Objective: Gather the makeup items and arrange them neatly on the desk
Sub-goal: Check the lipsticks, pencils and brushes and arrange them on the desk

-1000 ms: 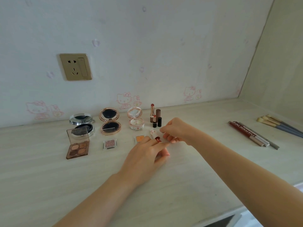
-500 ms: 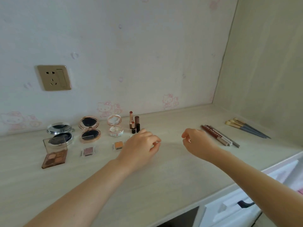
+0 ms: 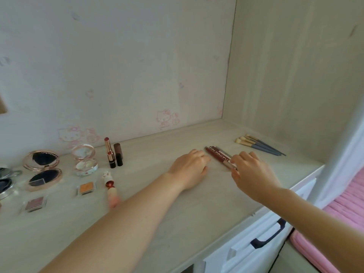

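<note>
- Head view showed both hands at the pencils (image 3: 219, 156), which lay as a tight bundle on the desk (image 3: 197, 209), at about 1 o'clock from its centre.
- Right hand (image 3: 251, 174) had fingertips curled onto the bundle's near end; whether it truly pinched was unclear.
- Left hand (image 3: 189, 166) lay loosely curled, holding nothing, just beside the far end at 9 o'clock.
- Best handling, I judged: pinch all pencils together, lift level, and carry them towards the lipsticks (image 3: 114, 154).
- Brushes (image 3: 260, 145) at 2 o'clock waited, apart.
</note>
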Available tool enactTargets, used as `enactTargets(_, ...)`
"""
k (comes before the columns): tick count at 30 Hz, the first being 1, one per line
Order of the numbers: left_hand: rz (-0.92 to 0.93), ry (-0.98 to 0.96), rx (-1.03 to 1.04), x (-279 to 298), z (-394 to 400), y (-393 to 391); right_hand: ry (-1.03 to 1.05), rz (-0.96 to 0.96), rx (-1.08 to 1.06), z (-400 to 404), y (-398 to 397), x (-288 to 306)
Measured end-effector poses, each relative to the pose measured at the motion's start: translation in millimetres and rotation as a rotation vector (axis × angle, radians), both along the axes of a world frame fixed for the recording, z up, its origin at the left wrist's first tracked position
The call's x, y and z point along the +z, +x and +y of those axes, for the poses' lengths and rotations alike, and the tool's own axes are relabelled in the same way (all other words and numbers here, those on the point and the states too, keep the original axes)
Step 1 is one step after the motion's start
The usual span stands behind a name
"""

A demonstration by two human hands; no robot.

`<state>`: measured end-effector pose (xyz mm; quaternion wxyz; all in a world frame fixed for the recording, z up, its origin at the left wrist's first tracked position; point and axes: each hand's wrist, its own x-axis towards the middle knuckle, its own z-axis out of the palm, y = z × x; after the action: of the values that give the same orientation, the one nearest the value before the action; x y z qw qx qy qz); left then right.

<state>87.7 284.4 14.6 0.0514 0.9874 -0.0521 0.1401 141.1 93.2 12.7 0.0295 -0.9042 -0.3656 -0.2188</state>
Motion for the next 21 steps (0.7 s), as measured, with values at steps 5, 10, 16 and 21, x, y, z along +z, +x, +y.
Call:
enactTargets(5, 0.07, -0.023, 0.01, -5, -3, 34, 0.016, -0.002, -0.014, 2, 13, -8)
enactTargets(10, 0.161, 0.028, -0.031, -9, 1, 44, -0.004, 0.001, -0.003, 7, 16, -13)
enactTargets(16, -0.021, 0.049, -0.067, -7, 7, 39, 0.045, -0.001, 0.016, 11, 15, -12)
enactTargets(21, -0.014, 0.182, -0.052, -3, 8, 40, 0.054, 0.018, 0.013, 14, 15, -13)
